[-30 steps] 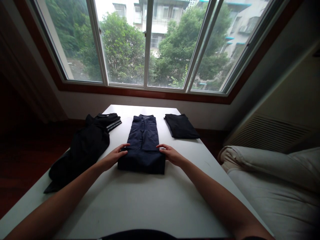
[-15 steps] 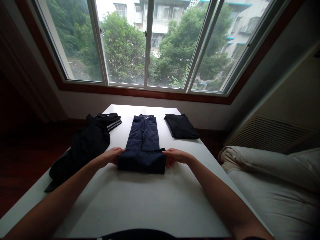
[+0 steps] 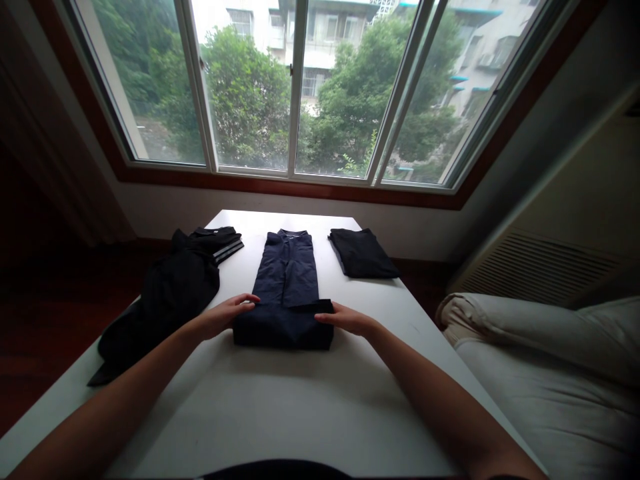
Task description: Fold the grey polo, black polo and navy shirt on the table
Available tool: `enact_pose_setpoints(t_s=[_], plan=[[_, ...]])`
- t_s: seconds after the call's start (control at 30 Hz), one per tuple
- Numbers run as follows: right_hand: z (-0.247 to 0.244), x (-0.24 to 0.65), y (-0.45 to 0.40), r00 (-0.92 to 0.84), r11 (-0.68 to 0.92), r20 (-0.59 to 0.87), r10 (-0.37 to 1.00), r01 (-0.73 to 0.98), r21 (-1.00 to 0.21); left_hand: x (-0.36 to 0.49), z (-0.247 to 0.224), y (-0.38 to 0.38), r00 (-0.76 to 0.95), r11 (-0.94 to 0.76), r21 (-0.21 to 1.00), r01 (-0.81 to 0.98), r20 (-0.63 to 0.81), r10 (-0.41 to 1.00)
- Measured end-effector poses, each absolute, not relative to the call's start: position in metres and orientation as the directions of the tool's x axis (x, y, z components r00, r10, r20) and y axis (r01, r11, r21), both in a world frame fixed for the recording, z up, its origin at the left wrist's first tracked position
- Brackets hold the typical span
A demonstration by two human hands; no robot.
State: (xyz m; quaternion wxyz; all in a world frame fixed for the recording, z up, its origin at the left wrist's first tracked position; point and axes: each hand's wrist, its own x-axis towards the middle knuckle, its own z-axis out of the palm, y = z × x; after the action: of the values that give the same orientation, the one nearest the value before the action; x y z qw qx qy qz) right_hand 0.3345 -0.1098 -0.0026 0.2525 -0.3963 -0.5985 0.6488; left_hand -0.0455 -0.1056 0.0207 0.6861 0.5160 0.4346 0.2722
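A dark navy shirt [image 3: 286,270] lies folded into a long strip on a white table [image 3: 270,407], its collar at the far end. Its near end is turned over into a wide fold [image 3: 283,327]. My left hand [image 3: 227,315] rests at the left corner of this fold, fingers stretched over the top edge and a little apart. At the right corner my right hand [image 3: 353,318] has its thumb on the near face of the cloth. The other fingers of that hand are partly hidden behind the raised corner, which seems to be held between them.
A loose heap of black clothing [image 3: 175,287] with grey stripes lies along the table's left side and hangs over the edge. A folded black garment [image 3: 364,253] sits at the far right. A pale sofa [image 3: 545,373] stands right of the table, below a wide window [image 3: 295,100].
Both hands have shifted inward over the fold's corners. My left fingers have loosened from the edge, and my right thumb has slid onto the near face. The fold lies slightly nearer and lower.
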Motion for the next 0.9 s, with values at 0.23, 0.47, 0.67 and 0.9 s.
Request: enact_pose_setpoints(t_s=[0.23,0.47,0.67,0.9], plan=[[-0.016,0.323,-0.111,-0.495,-0.201,-0.162,0.854,-0.026,-0.979,-0.039,0.028,-0.117,0.631,0.441,0.896,-0.046,-0.316,0.709],[0.008,0.324,-0.127,-0.637,-0.307,-0.178,0.750,-0.098,-0.947,-0.055,0.039,-0.118,0.743,0.292,0.949,-0.118,-0.111,0.660],[0.043,0.321,-0.138,-0.879,-0.248,-0.109,0.465,-0.011,-0.969,-0.051,0.056,-0.127,0.916,0.219,0.975,0.030,-0.115,0.383],[0.020,0.331,-0.129,-0.780,-0.289,-0.091,0.619,-0.118,-0.950,-0.043,0.056,-0.124,0.821,-0.133,0.958,0.255,-0.141,0.554]])
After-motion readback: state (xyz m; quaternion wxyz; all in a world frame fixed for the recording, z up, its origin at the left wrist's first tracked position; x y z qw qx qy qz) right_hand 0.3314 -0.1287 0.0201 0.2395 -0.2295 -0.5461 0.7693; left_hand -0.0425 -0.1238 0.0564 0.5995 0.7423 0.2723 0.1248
